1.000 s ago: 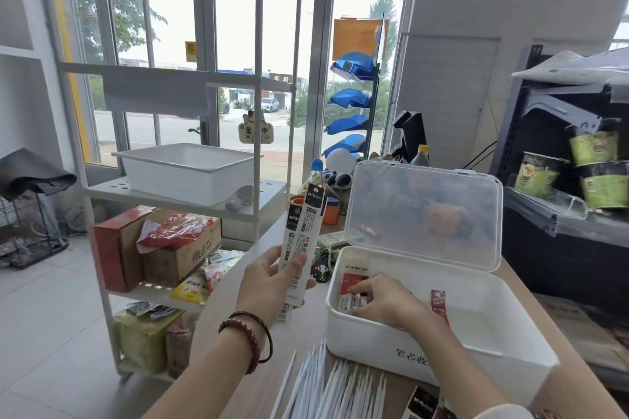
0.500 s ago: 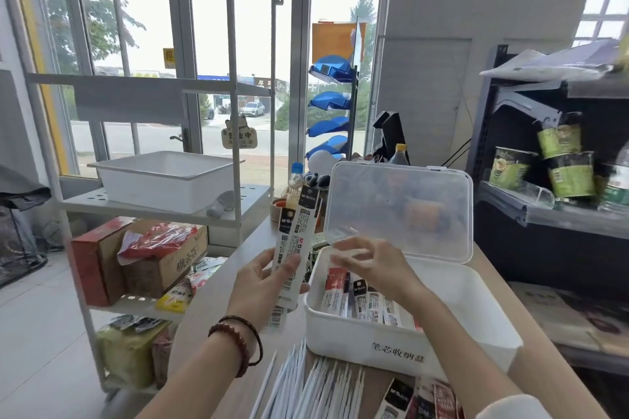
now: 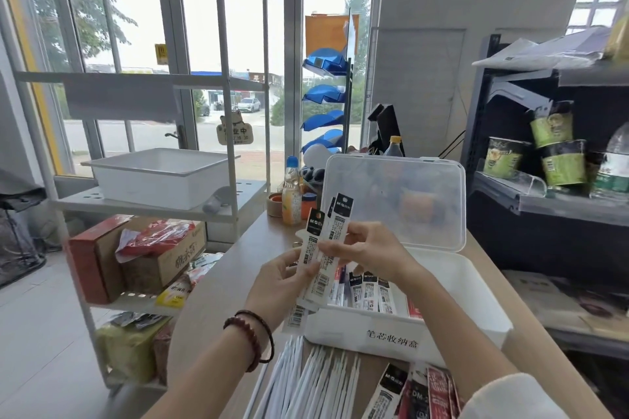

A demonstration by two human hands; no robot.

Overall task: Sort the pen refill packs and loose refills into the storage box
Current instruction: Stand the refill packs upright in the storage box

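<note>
Step in hand: pack transfer, pick-off phase. The left hand (image 3: pixel 282 277) grips the lower ends of a fanned bundle of long white card refill packs w/ black header tabs (image 3: pixel 335 228), held upright above the table just at 9 o'clock of the white plastic storage box (image 3: pixel 391 340). The right hand (image 3: pixel 371 248) pinches one pack of the fan at mid-length, thumb vs. fingers. The box's clear hinged lid (image 3: pixel 394 201) stands open at 12 o'clock. Inside, a row of white packs w/ black and red headers (image 3: pixel 371 292) stands on end in the 9 o'clock half; the 3 o'clock half looks unfilled. On the wooden table (image 3: pixel 218 299), thin white loose refills (image 3: pixel 306 384) lie at 7 o'clock of the box, and approx. a handful of black and red packs (image 3: pixel 412 391) at 5 o'clock. Judged progress: partial. Next move likely needs the pinched pack drawn free w/o dragging its neighbours, then stood beside the row.
</note>
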